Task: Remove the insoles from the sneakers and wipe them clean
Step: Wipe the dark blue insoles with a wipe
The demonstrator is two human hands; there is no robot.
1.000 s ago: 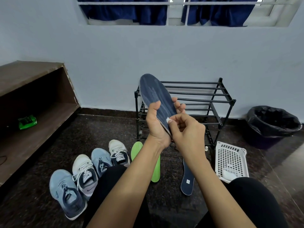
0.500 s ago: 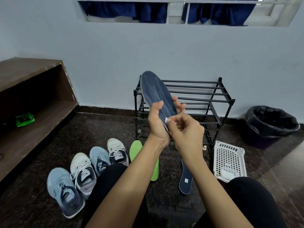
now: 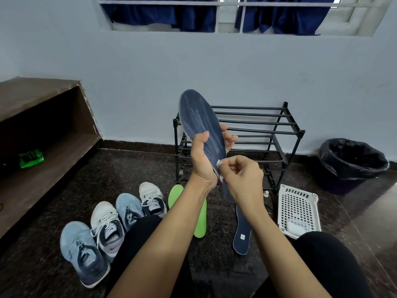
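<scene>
- Left hand (image 3: 200, 160) grips the dark blue insole (image 3: 202, 127) upright at frame centre.
- Right hand (image 3: 242, 179) pinches a small white wipe (image 3: 219, 163) against its lower edge.
- Sneakers (image 3: 107, 229) sit on the floor at 8 o'clock.

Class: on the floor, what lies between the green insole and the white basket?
A dark blue insole lies flat between the green insole and the white basket, shown in the head view.

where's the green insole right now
Head view, just left of centre: the green insole lies on the floor, partly hidden by the left forearm, between a white sneaker on its left and a dark blue insole lying to its right.
</scene>
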